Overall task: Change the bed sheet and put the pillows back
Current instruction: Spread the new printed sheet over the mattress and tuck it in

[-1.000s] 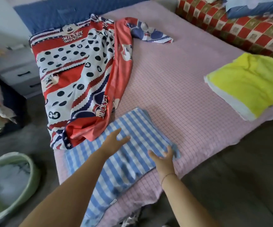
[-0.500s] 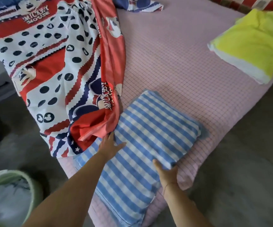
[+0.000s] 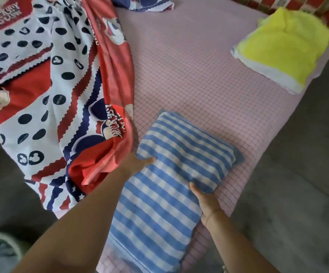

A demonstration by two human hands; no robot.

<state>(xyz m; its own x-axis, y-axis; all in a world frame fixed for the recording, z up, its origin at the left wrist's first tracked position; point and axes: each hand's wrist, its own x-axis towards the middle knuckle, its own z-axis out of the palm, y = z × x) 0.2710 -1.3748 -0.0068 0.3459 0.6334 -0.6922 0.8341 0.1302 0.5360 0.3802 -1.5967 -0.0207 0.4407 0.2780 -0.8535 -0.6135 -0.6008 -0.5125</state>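
Bed spread with a pink checked sheet (image 3: 189, 75). On its left side lies a red, white and navy printed sheet (image 3: 41, 85) lettered "MICKEY MOUSE". A blue-and-white striped pillow (image 3: 169, 184) lies at the near edge, just beside the printed sheet. A folded yellow cloth (image 3: 286, 44) sits well apart at far right. The left hand (image 3: 136, 164) grips the pillow's left edge, thumb on top. The right hand (image 3: 206, 200) grips its near right edge, thumb on top, fingers hidden beneath.

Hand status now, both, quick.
Left hand: grips the blue checked pillow at its left edge, fingers hidden.
Right hand: grips the same pillow's right edge, thumb on top.
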